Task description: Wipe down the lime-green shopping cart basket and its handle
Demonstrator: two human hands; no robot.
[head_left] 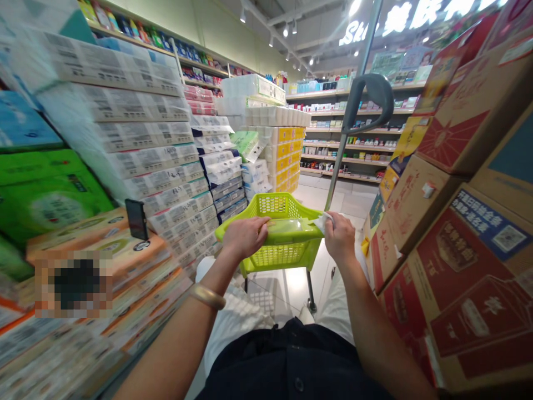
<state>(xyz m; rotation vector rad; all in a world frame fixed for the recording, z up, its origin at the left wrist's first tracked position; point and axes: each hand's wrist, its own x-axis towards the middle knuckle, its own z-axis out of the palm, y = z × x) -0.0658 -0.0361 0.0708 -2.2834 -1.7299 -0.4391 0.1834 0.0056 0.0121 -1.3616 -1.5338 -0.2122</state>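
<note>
A lime-green shopping basket point(278, 256) on a wheeled stand stands right in front of me in a shop aisle. My left hand point(245, 235) rests curled over the basket's near rim, fingers on a pale green packet point(287, 226) lying across the top. My right hand point(339, 238) grips the rim's right corner and pinches a white crumpled paper point(323, 221). A gold bangle point(207, 296) sits on my left forearm. The basket's grey pull handle point(372, 94) rises on a pole at the right.
Stacked tissue packs point(145, 150) wall the left side, with a black phone point(136, 219) standing on orange boxes. Brown and red cartons point(466, 233) tower on the right. Shelves of goods point(353, 144) cross the aisle's far end. White tiled floor point(320, 200) lies ahead.
</note>
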